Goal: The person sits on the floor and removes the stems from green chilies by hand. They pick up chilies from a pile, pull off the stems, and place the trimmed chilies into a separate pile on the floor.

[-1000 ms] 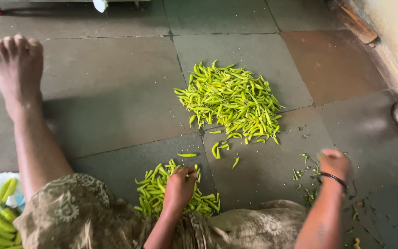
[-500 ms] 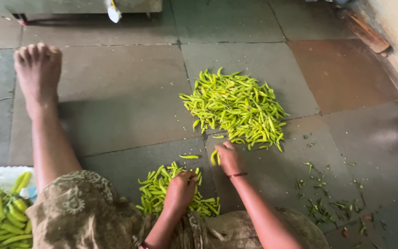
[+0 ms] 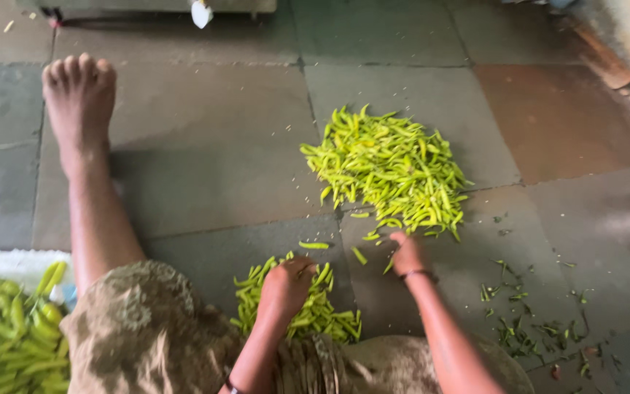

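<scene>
Green chillies lie in two heaps on the stone floor: a small pile (image 3: 300, 303) close to your lap and a large pile (image 3: 388, 171) further out. Your left hand (image 3: 286, 286) rests curled on the small pile, fingers closed around chillies. Your right hand (image 3: 407, 254) touches the large pile's near edge; its grip can't be made out. Scattered stems (image 3: 530, 332) lie to your right.
</scene>
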